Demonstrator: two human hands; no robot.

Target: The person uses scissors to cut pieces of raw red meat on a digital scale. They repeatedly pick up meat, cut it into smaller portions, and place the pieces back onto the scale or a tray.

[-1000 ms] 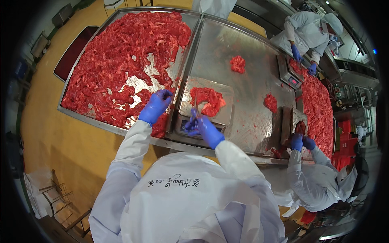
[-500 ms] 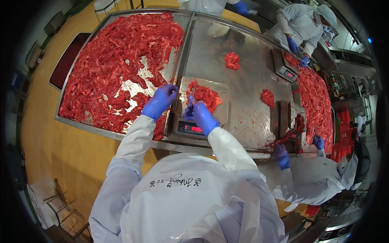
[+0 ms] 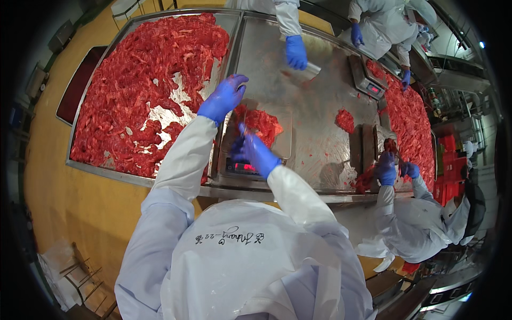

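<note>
I stand in a white coat and blue gloves at a long steel table (image 3: 314, 106). My left hand (image 3: 224, 98) hovers palm down, fingers apart, over the divider between the big bed of red meat strips (image 3: 144, 80) and the scale. My right hand (image 3: 256, 152) is curled at the near edge of the scale's steel platter (image 3: 282, 138), touching the small pile of meat (image 3: 261, 124) on it. The glove hides whether its fingers pinch a strip. The scale's red display (image 3: 244, 167) shows just under that hand.
A small meat heap (image 3: 345, 120) lies mid-table. Across the table, a co-worker's gloved hand (image 3: 296, 52) holds a metal scraper (image 3: 306, 72). Another person (image 3: 416, 224) at my right handles meat at the table edge. Another scale (image 3: 365, 80) and more meat (image 3: 408, 122) are far right.
My left hand has lifted off the meat bed and moved over toward the scale. My right hand stays at the scale pile. The co-worker's hand with the scraper has come in across the table.
</note>
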